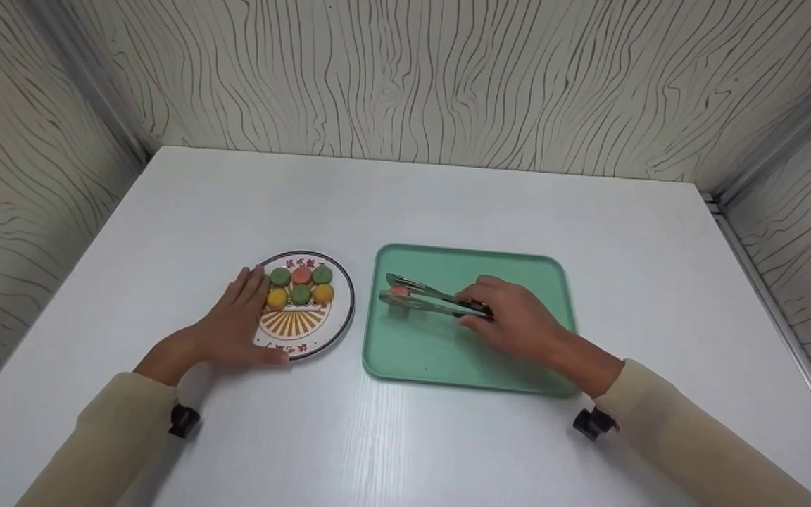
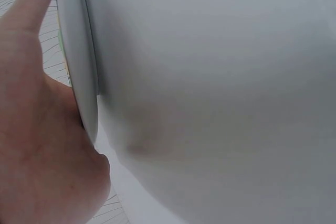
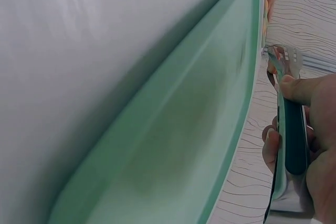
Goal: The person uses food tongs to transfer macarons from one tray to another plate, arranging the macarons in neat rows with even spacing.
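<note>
At the left side of a round white plate (image 1: pixel 331 320) with a dark rim lies my left hand (image 1: pixel 229 331). Its fingers are straight along the rim, and the thumb touches the front edge. Two rows of green, yellow and pink macarons (image 1: pixel 300 294) sit on the plate's far half. My right hand (image 1: pixel 518 320) grips metal tongs (image 1: pixel 423 304) by their dark handles (image 3: pixel 295 135), thumb on one side and fingers on the other. Between the tongs' tips is a pink macaron (image 1: pixel 398 291), over the left part of a green tray (image 1: pixel 419 355).
The tray stands right of the plate with a narrow gap between them, both on a white table (image 1: pixel 349 436). Wood-patterned panels (image 1: pixel 405 84) close off the back and the sides.
</note>
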`<action>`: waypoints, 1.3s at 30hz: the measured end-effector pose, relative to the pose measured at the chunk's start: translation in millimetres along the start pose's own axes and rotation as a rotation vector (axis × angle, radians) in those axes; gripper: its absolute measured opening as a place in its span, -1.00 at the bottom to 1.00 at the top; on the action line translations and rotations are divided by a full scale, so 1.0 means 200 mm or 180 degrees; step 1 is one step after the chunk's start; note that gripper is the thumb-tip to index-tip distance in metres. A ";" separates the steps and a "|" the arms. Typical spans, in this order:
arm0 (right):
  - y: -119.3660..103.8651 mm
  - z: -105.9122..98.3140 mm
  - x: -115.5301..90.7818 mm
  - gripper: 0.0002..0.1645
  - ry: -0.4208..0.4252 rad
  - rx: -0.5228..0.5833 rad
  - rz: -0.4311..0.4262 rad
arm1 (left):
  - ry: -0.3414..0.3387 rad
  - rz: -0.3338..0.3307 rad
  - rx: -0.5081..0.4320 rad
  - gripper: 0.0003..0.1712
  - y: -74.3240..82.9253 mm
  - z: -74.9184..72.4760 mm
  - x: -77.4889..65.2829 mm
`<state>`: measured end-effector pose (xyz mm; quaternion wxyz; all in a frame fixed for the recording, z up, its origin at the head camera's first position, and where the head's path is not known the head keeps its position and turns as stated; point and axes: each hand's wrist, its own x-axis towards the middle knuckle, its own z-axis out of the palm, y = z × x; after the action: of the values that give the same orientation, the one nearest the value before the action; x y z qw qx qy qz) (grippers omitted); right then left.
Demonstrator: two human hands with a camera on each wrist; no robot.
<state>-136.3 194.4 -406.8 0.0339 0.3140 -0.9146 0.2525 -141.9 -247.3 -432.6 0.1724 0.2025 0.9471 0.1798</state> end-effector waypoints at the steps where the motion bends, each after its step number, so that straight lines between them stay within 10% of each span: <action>1: -0.01 0.00 0.01 -0.70 0.0000 -0.0008 -0.0004 | 0.0003 0.0003 0.0006 0.58 0.00 0.00 0.00; 39: -0.23 0.13 0.21 -0.73 -0.0227 0.0146 -0.0221 | -0.0015 -0.0027 -0.0035 0.58 0.00 0.00 0.00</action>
<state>-139.7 127.0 -399.2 0.0028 0.3551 -0.8977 0.2608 -142.2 -246.9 -432.0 0.1765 0.1979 0.9465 0.1838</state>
